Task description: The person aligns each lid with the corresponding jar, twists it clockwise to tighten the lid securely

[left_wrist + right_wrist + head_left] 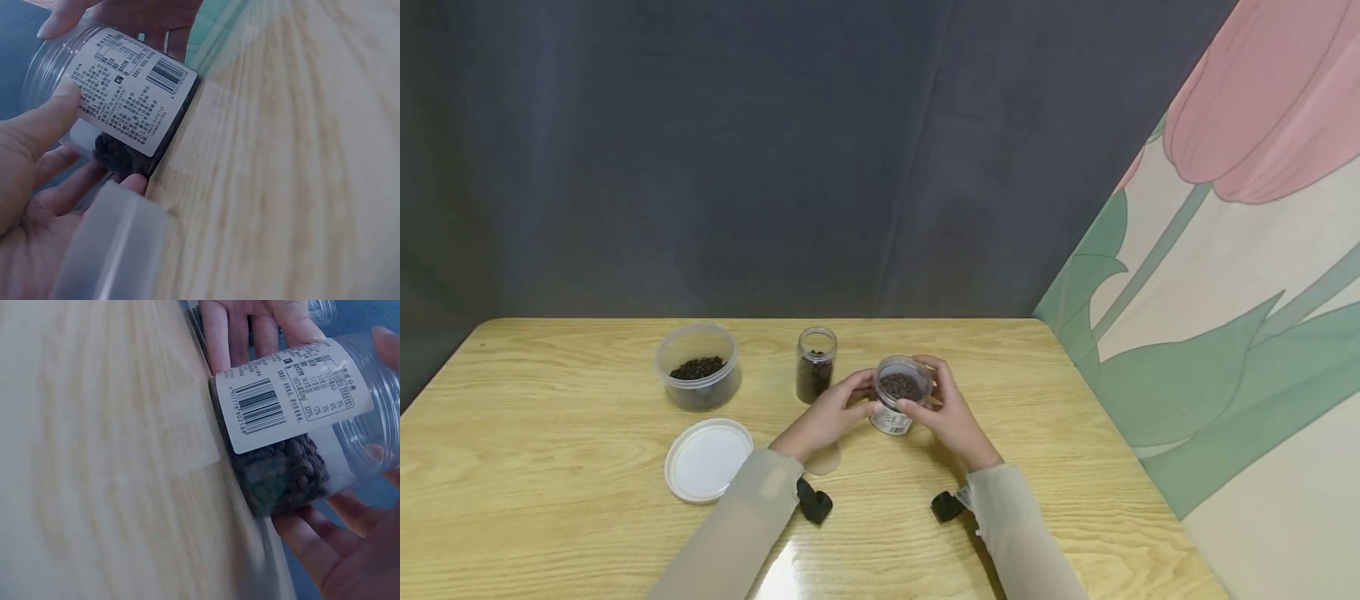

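Note:
A clear lidless jar (892, 419) with dark beans inside stands near the middle of the table, between both hands. My left hand (832, 417) holds it from the left, thumb at the front and fingers round the side. From the right, my right hand (953, 417) grips the same jar, its thumb near the rim. A white label (297, 394) with a barcode covers part of the wall, and the dark beans (290, 472) show beside it. The jar's base meets the tabletop in both wrist views.
A second clear jar (816, 379) of dark beans stands left of the held one. Farther left is a round plastic tub (700, 393) part filled with dark beans. A white lid (709, 460) lies before it. A see-through disc (823, 460) lies by the left wrist.

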Tool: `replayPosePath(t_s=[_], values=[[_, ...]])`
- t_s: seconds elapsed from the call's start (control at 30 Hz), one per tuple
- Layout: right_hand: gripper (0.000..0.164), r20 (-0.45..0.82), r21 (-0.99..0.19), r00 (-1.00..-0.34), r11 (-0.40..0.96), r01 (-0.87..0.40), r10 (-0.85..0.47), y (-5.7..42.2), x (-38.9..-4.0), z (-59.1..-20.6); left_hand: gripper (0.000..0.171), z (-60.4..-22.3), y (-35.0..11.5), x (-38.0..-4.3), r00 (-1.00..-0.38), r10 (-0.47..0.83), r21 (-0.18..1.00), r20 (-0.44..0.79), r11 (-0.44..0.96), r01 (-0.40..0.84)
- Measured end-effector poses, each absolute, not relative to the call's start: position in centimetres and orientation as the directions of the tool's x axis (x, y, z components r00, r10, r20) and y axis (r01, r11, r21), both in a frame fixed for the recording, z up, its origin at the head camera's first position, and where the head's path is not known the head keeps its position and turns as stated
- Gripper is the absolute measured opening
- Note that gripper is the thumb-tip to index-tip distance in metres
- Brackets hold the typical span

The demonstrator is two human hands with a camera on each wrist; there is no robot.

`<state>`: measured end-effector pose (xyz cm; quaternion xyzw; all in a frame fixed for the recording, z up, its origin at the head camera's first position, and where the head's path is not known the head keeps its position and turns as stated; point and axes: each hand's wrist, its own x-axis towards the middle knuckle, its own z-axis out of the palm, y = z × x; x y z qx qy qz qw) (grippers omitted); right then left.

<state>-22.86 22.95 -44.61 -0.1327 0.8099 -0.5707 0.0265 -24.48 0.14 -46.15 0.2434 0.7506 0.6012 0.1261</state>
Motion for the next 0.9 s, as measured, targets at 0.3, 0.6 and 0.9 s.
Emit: replayPosePath(t_s=[0.3, 0.6, 0.9], values=[[0.067, 0.127, -0.926, -0.932, 0.297, -0.234, -0.339, 23.8, -23.1, -44.6, 0.060, -46.2, 0.1, -24.5, -0.853, 0.514, 0.963, 0.092, 0.171, 0.207], [0.063, 0.142, -0.932, -0.945, 0.282, -0.228, -0.294, 23.6, -23.1, -45.0, 0.061, -46.2, 0.0, -24.5, -0.856, 0.509, 0.966, 0.087, 0.166, 0.197], [0.067, 0.156, -0.927, -0.966, 0.308, -0.214, -0.205, 22.6, -22.9, -44.9, 0.060, -46.0, 0.2, -24.5, -0.853, 0.513, 0.966, 0.093, 0.159, 0.201]])
